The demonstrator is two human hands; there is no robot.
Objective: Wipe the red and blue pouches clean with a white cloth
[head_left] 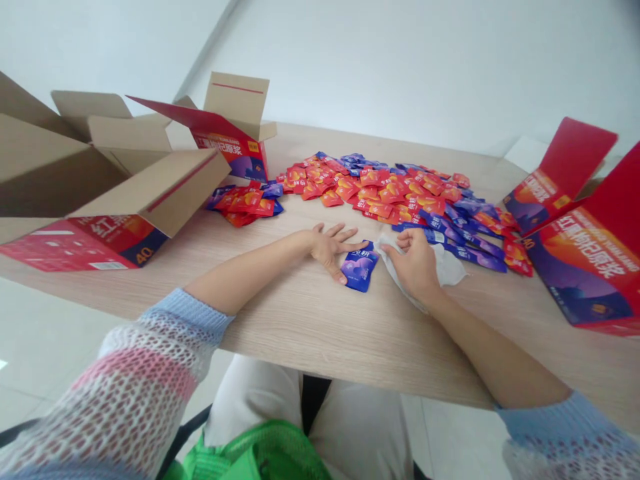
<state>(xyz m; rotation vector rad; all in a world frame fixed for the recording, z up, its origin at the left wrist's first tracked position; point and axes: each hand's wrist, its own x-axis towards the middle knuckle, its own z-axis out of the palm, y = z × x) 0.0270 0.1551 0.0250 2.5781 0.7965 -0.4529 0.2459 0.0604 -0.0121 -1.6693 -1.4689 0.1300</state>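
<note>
A blue-purple pouch (359, 269) lies flat on the wooden table (300, 333) in front of me. My left hand (331, 248) has its fingers spread, with the thumb and a fingertip on the pouch's left and upper edges. Just right of the pouch, my right hand (414, 263) has its fingers pinched on a white cloth or tissue (449, 266), which spreads out beneath and beyond the hand. Past my hands lies a broad heap of red pouches (370, 193) and blue pouches (465, 233).
A small pile of red and blue pouches (245, 203) sits left of the heap. Open cartons stand at the left (115, 240), back left (233, 150) and right (590, 267). The table's front edge is near my lap, where something green (260, 453) rests.
</note>
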